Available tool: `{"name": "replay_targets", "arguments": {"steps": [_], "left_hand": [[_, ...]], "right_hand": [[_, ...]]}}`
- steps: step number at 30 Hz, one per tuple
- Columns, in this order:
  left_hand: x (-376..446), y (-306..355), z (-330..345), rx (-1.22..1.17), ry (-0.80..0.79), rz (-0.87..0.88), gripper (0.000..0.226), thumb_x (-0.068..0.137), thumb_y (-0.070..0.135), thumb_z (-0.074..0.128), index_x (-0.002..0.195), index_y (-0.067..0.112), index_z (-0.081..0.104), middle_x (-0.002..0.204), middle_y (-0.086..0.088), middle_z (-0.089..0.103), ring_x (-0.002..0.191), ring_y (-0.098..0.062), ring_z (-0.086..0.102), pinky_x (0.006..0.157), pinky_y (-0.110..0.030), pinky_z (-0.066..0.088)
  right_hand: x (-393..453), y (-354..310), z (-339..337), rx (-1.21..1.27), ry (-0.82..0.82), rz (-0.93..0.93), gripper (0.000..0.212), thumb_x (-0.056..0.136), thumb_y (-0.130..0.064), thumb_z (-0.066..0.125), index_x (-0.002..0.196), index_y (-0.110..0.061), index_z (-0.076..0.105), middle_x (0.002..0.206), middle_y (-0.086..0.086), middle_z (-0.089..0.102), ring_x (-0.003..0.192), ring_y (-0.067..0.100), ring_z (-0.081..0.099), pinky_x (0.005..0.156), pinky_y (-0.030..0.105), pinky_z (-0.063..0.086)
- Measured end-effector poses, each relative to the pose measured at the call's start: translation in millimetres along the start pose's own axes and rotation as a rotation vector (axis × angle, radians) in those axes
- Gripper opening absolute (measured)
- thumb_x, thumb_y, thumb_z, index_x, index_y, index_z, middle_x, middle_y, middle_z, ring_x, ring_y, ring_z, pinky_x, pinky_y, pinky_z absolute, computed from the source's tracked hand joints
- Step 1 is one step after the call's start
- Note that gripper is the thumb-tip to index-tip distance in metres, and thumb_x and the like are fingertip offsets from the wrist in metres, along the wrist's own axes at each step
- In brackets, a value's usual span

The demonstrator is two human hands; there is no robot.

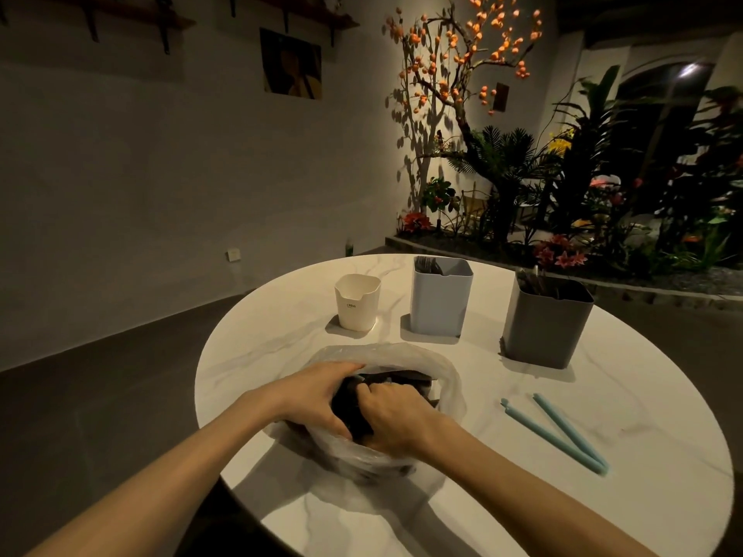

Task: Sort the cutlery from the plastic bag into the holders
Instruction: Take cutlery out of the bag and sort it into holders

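Two hands are working inside a thin plastic bag (448, 379) at lower centre of the frame: the left hand (317, 396) is curling over a dark bundle of cutlery (354, 408), while the right hand (396, 414) is gripping the same bundle from the other side, fingertips buried among the pieces. Exactly which pieces each hand is pinching cannot be told in the dim light. The cutlery is looking light, stiff and thin, probably plastic and a little slippery, so taking it by the handles, a few pieces at a time, is likely the surest hold; the bag is flimsy and is slumping around the wrists. Beyond the bag, three holders are standing across the middle of the frame on the round worktop (603, 516): a cream holder (357, 303), a pale blue holder (440, 301) and a grey holder (542, 327), the latter two already showing dark handles. Two turquoise sticks (563, 436) are lying crossed at lower right.
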State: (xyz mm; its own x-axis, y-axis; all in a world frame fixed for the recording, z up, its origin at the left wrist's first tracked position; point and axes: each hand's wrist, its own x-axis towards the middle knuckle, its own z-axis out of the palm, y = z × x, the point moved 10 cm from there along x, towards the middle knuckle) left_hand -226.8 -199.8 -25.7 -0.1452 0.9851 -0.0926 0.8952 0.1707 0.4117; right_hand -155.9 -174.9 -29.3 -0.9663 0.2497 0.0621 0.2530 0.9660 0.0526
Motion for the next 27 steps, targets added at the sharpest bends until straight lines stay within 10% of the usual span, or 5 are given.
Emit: {"name": "replay_targets", "arguments": {"steps": [8,21,27], "left_hand": [[-2.0,-1.3,-4.7,-0.059,-0.081,-0.013,0.107,0.069,0.038,0.089,0.156,0.037,0.027,0.156,0.012,0.039,0.142,-0.012,0.037,0.118,-0.039,0.039],[-2.4,-4.4,-25.6,-0.327,-0.122,-0.146,0.092,0.077,0.032,0.088,0.153,0.036,0.036,0.156,0.005,0.044,0.142,-0.016,0.042,0.117,-0.04,0.04],[3.1,1.2,-53.5,-0.415,0.008,-0.185,0.04,0.103,0.036,0.055,0.142,0.028,0.055,0.147,0.005,0.052,0.132,-0.018,0.051,0.065,-0.023,0.058]], "right_hand": [[-3.1,6.8,-1.3,-0.102,-0.027,-0.023,0.053,0.095,-0.051,0.06,0.128,-0.01,0.064,0.13,0.014,0.059,0.115,0.03,0.057,0.103,0.044,0.047],[-12.1,11.5,-22.6,-0.112,-0.096,0.014,0.024,0.101,-0.025,0.055,0.118,-0.008,0.058,0.11,0.012,0.07,0.091,0.028,0.066,0.073,0.037,0.051],[-19.8,25.7,-45.3,-0.094,-0.183,0.047,0.036,0.103,-0.029,0.052,0.133,-0.01,0.052,0.124,0.013,0.065,0.107,0.028,0.063,0.079,0.032,0.044]]}}
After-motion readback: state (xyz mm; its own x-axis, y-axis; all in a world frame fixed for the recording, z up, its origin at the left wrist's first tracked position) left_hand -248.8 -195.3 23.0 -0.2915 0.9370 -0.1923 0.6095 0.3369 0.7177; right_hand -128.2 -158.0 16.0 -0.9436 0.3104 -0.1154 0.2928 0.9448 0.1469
